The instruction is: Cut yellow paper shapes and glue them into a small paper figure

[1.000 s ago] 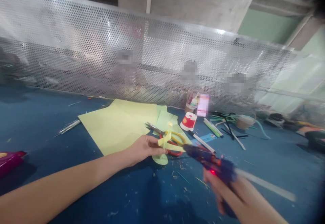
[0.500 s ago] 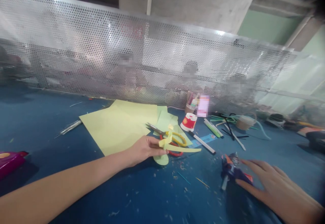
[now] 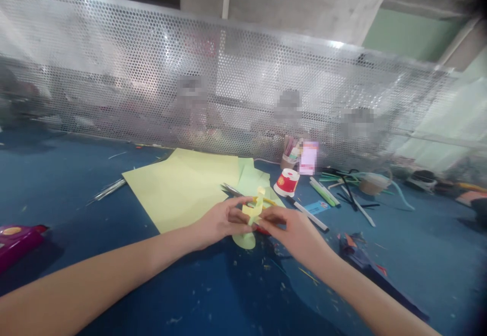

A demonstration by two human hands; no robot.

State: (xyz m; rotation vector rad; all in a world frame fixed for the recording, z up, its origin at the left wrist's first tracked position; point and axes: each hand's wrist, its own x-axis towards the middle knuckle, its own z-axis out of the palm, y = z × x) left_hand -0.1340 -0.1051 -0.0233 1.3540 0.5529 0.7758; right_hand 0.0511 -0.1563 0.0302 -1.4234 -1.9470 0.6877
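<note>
A small figure of yellow and green paper [image 3: 252,213] with a round green base is held upright over the blue table. My left hand [image 3: 224,219] pinches it from the left. From the right, my right hand [image 3: 291,227] pinches at the same paper, its fingertips close to those of my left hand. Partly hidden behind the hands lie scissors [image 3: 231,190] with yellow and red handles. Large yellow paper sheets [image 3: 182,183] are spread behind, with green paper [image 3: 253,174] beside them.
A red and white paper cup [image 3: 287,182] stands upside down behind my hands. Pens [image 3: 309,214] and pipe cleaners [image 3: 352,194] lie to the right. A dark blue object [image 3: 375,270] is beside my right forearm; a purple tool [image 3: 19,244] lies far left. Perforated metal [image 3: 144,72] spans the back.
My right hand has moved left, away from the dark blue object, and now meets my left hand at the paper figure. The long yellow strip that stuck out to the right is now hidden.
</note>
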